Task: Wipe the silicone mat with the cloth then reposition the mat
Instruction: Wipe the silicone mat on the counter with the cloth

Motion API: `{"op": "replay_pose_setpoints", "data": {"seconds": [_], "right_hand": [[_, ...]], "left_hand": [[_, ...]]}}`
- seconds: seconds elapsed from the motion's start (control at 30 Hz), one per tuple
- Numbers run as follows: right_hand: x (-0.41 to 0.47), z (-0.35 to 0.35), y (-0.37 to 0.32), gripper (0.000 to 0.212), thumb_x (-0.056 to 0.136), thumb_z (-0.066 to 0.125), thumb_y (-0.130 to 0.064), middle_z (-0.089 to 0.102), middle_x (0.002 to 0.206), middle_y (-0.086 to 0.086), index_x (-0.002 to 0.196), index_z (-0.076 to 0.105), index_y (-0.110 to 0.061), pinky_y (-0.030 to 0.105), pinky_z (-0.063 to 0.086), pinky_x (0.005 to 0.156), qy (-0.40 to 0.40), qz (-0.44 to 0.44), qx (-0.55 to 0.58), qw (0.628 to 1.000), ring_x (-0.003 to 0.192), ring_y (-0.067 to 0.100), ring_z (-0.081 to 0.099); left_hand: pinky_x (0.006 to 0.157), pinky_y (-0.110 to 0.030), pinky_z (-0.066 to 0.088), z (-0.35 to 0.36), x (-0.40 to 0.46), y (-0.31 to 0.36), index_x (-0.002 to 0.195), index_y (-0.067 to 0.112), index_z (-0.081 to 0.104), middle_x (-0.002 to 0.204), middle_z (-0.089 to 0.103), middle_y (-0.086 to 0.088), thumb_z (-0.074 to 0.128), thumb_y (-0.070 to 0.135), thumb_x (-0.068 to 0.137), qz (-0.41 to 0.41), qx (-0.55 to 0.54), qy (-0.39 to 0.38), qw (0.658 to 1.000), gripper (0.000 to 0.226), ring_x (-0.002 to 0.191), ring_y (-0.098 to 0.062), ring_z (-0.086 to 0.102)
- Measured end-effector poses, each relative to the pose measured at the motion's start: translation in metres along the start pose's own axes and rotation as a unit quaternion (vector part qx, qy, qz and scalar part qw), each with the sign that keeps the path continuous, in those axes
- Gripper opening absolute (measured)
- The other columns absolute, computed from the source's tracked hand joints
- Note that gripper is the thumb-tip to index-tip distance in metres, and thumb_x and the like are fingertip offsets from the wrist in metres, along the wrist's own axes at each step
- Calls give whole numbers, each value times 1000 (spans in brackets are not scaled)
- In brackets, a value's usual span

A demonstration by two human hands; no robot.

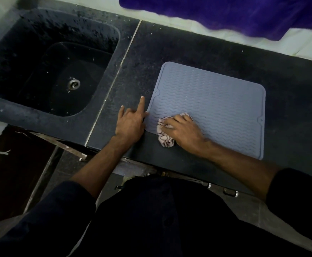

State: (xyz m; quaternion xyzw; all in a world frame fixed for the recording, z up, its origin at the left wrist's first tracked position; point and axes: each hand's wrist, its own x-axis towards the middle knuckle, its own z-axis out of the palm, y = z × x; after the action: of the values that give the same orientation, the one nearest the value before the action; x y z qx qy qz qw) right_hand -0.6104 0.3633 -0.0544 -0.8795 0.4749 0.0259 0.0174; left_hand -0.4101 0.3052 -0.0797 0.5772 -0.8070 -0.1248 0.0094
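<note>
A grey-blue silicone mat [216,101] with a wavy ribbed surface lies flat on the dark stone counter [170,47]. My right hand [185,133] presses a crumpled pale striped cloth [165,135] onto the mat's near left corner, and part of the cloth hangs over the mat's front edge. My left hand [131,121] rests on the counter just left of the mat, fingers spread, with the thumb touching the mat's left edge. It holds nothing.
A deep black sink [45,58] with a metal drain [74,84] sits to the left, past a pale seam in the counter. Purple fabric [235,12] hangs over the back wall. The counter's front edge runs just below my hands, with drawer handles [230,192] beneath.
</note>
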Motion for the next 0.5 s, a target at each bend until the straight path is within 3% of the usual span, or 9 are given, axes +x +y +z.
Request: {"op": "replay_pose_setpoints", "data": {"seconds": [0.27,0.5], "right_hand": [[24,2,-23,43,87,57,-13,54,133,5,130,55,-18,44,38,93,-11,33,4,999,117,30,48],[-35,11,6,44,63,82,-12,69,110,7,105,72,-18,40,52,80,39,37,-21,998,93,31,65]], "left_hand": [[117,-52,10,-9,3,1,153,17,15,110,68,-14,62,26,88,24,36,-7,999,81,114,-32,55],[116,-57,-2,-23,7,11,154,19,9,115,66,-11,64,23,88,26,102,-53,993,86,121,-29,51]]}}
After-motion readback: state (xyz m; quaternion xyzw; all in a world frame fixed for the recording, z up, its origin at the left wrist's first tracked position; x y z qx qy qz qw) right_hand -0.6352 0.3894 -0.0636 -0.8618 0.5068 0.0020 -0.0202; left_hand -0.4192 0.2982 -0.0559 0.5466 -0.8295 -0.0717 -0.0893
